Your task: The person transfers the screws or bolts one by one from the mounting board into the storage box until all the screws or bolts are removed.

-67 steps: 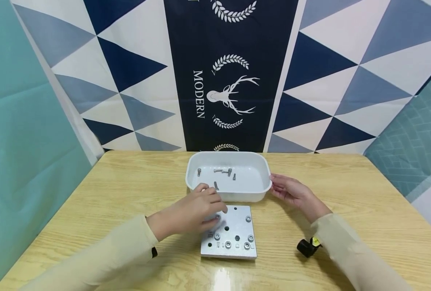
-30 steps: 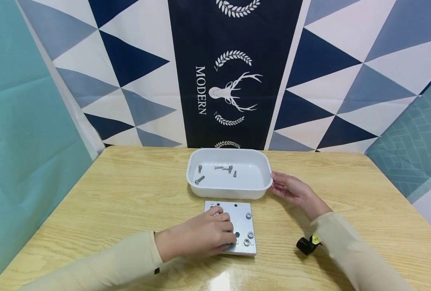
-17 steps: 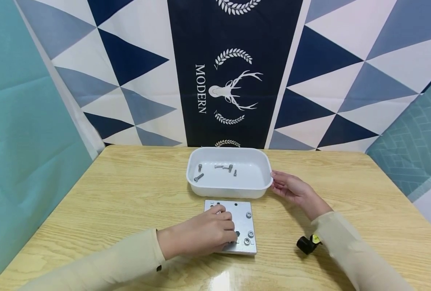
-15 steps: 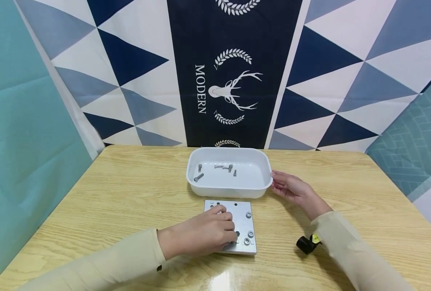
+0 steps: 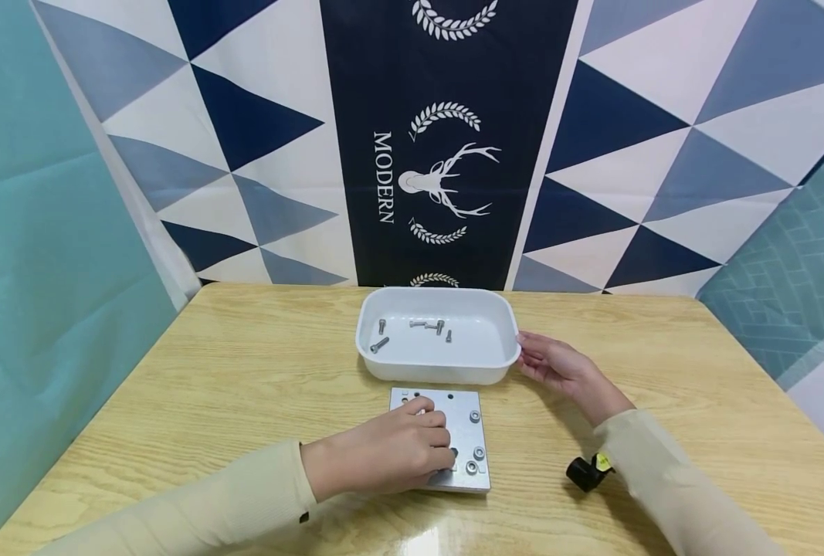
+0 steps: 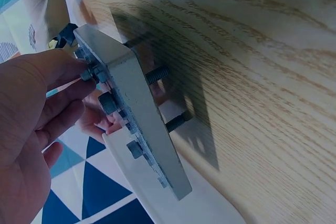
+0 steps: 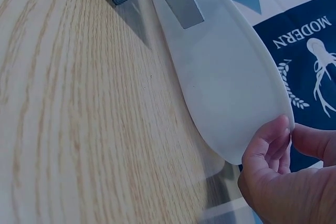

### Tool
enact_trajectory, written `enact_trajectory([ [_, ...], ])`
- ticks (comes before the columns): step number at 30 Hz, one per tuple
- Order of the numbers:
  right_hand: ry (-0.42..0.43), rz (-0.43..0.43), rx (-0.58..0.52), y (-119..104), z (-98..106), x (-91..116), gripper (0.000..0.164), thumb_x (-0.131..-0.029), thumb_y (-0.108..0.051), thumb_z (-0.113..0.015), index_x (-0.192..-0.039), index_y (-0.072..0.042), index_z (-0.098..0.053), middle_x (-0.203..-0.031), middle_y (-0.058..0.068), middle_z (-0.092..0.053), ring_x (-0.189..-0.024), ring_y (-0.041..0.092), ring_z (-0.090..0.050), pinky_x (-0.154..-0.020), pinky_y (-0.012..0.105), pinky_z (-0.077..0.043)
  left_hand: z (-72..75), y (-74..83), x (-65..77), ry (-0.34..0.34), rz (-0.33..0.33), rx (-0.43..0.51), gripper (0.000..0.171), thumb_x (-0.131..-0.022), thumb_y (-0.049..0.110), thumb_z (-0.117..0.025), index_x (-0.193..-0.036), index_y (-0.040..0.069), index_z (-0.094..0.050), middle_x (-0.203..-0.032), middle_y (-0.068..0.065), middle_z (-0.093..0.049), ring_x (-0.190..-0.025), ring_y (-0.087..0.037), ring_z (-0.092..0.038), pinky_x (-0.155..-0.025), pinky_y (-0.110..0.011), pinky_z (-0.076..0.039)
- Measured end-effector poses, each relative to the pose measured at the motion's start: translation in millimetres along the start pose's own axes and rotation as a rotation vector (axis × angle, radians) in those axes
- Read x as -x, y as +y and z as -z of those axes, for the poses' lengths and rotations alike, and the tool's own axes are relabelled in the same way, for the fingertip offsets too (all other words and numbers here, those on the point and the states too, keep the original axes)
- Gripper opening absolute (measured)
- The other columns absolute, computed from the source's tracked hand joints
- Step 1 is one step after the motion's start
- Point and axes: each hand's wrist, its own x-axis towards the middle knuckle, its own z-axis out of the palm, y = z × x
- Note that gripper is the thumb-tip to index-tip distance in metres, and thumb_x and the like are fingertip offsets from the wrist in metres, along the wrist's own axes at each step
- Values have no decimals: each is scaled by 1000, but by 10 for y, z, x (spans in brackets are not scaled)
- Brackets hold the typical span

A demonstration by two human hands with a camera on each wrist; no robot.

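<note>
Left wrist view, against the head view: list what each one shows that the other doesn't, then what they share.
Only the left wrist view: threaded shanks sticking out beneath the metal plate, and the screw that the left hand pinches on it.

Only the head view: loose screws inside the white tray, and the "MODERN" lettering on the wall cloth.

Both: the plate, the left hand, part or all of the tray with the right hand at its end, the wooden table and a black cylindrical object.

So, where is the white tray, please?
In the head view, the white tray sits centrally beyond the metal plate, with the right hand holding its right end.
</note>
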Motion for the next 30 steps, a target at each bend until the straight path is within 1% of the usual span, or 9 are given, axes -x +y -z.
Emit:
enact_trajectory([
  [6, 0, 2, -2, 10, -5, 3, 11, -99, -13, -49, -101, -15, -59, -86, -3, -69, -81, 4, -64, -76, 17, -54, 7, 9, 0, 12, -4, -21, 4, -86, 24, -64, -83, 25, -63, -76, 14, -60, -78, -7, -49, -89, -23, -39],
  [11, 5, -3, -1, 19, 12, 2, 12, -99, -13, -49, -101, -16, -60, -87, -3, -68, -81, 4, -63, -77, 16, -54, 9, 15, 1, 2, 2, -18, 3, -86, 24, -64, -85, 26, -64, -79, 15, -61, -80, -6, -50, -91, -24, -39],
  [17, 13, -3, -1, 16, 9, 11, 13, -99, -14, -49, -99, -17, -62, -86, -3, -69, -80, 3, -63, -76, 16, -54, 42, 8, -14, -7, 4, -17, 5, -85, 24, -64, -81, 25, -61, -77, 14, -59, -79, -7, -49, -92, -24, -39],
  [25, 18, 1, 13, 10, -2, 14, 14, -99, -15, -48, -97, -18, -62, -84, -4, -68, -78, 3, -62, -75, 16, -54, 61, -6, -13, 0, 11, -6, 6, -84, 22, -64, -81, 26, -61, -76, 15, -57, -79, -7, -48, -93, -25, -39],
  [30, 23, 0, 11, 6, -3, 7, 17, -99, -14, -48, -95, -18, -64, -83, -4, -69, -77, 3, -63, -74, 16, -54, 49, -20, 2, 0, 20, 19, 4, -84, 23, -64, -84, 26, -62, -77, 15, -58, -79, -7, -48, -93, -25, -39],
])
